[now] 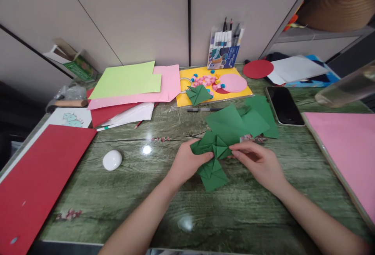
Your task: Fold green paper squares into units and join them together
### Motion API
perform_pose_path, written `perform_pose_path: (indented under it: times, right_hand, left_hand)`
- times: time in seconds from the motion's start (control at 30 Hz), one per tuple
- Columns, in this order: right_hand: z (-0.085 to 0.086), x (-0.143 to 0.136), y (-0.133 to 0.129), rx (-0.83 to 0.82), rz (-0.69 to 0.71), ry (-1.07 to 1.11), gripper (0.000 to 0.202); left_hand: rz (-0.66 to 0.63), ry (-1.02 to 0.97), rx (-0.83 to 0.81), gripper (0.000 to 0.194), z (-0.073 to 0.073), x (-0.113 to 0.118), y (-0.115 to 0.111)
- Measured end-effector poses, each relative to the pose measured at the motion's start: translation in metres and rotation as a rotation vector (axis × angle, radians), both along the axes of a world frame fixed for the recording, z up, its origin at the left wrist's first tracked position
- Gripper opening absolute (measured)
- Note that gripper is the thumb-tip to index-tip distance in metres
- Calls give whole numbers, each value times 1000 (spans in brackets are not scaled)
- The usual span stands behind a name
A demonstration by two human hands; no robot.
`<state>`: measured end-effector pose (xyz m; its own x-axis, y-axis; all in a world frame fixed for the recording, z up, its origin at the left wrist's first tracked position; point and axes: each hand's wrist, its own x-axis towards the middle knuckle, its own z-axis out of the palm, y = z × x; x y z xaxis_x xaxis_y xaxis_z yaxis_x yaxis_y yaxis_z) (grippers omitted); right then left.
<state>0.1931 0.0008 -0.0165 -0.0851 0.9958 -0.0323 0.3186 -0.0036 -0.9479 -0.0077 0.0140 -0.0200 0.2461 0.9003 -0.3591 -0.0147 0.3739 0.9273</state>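
My left hand (pixel 187 161) and my right hand (pixel 258 161) both pinch a folded green paper piece (pixel 212 159) low over the green wood-grain table (pixel 146 204). The left fingers grip its left side, the right fingertips its right edge. Several flat green paper squares (pixel 249 118) lie just behind it. Another folded green piece (pixel 198 94) rests on a yellow sheet (pixel 243 91) farther back.
A black phone (pixel 284 106) lies right of the green squares, a pink sheet (pixel 345 149) at far right, a red sheet (pixel 38 180) at far left. Pink, light green and red papers (pixel 131 87) are stacked behind; a white oval object (pixel 112 159), a marker pack (pixel 224 48) and a pen (pixel 202 109) are nearby.
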Motion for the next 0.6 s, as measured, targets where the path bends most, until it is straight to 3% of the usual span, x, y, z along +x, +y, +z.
perform_pose_path:
  times: [0.23,0.47,0.6]
  right_hand:
    - [-1,-1,0,-6,-14,-9,7]
    - [-9,-2,-3,-76,-20,62,10]
    - [-12,-2,-2,-104,0,46,13]
  left_hand:
    - [-16,-3,17,24,0,0,0]
    - [-86,258,150,16,7,0,1]
    - [-124,260,136,17,5,0,1]
